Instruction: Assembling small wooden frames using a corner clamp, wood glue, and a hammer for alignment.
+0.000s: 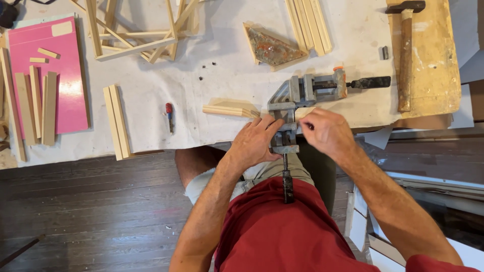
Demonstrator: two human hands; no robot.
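Observation:
A grey metal corner clamp (297, 95) sits at the near edge of the paper-covered table (212, 116); one screw handle (370, 82) points right and the other (288, 184) hangs toward me. My left hand (254, 141) rests on the clamp's near jaw, fingers over the metal. My right hand (325, 132) pinches a pale wooden strip (306, 112) lying in the clamp's right jaw. Another wooden strip (229, 110) runs out of the clamp to the left.
A hammer (406, 55) lies on a wooden board (436, 60) at the right. Glued wooden frames (136, 35), loose strips (117, 121), a pink sheet (63, 75) with strips, a small red-handled tool (170, 116) and a triangular framed piece (272, 48) lie across the table.

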